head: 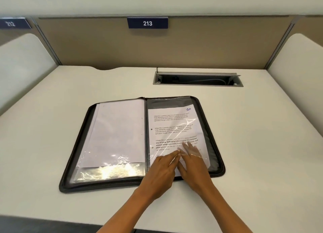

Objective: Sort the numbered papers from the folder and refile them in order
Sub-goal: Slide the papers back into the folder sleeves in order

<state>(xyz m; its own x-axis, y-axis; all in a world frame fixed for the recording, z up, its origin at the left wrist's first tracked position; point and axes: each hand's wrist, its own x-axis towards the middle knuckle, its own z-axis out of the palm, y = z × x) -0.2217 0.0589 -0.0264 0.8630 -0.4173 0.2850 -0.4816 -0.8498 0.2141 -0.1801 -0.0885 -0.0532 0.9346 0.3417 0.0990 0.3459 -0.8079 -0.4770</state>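
Head view: zip folder (216, 141) lies open on desk (52, 145), both hands at the right-hand sleeve's lower edge.
Paper marked 10 (174, 127) sits in clear sleeve (167, 102). Right hand (194, 164) has its fingers slid under the plastic, looks flat, grasping nothing I can confirm; left hand (162, 169) presses fingertips on the sleeve, relaxed. Sheet is thin, floppy, light; the plastic is slick and clingy, so best pinched at the bottom edge. Left sleeve holds a face-down sheet (120, 131).
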